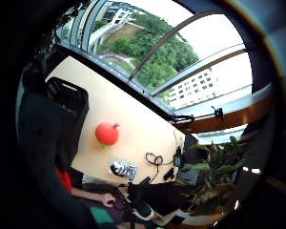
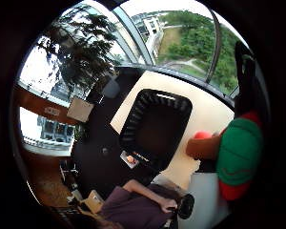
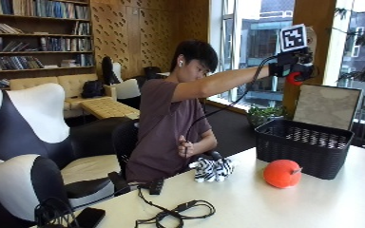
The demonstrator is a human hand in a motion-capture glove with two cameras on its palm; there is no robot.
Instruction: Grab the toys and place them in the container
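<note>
Red-and-green soft toy [image 2: 238, 157]: held in my gloved right hand [image 3: 294, 66], fingers curled round it, arm raised high and well above the black woven basket [image 3: 309, 147] at the right of the table [image 3: 258, 204].
Step in hand, as I judge it: carrying this toy to the container; the basket looks empty from the thumb-side palm view.
Next move calls for: lowering my hand over the basket's open top, then letting go inside the rim.
Orange round toy [image 3: 283, 173]: smooth, ball-like, small stalk; on the table just in front of the basket, not yet picked up.
Black-and-white striped plush [image 3: 211, 169]: zebra-like, lying at the near left table edge, beside my bare hand [image 3: 186, 148].
</note>
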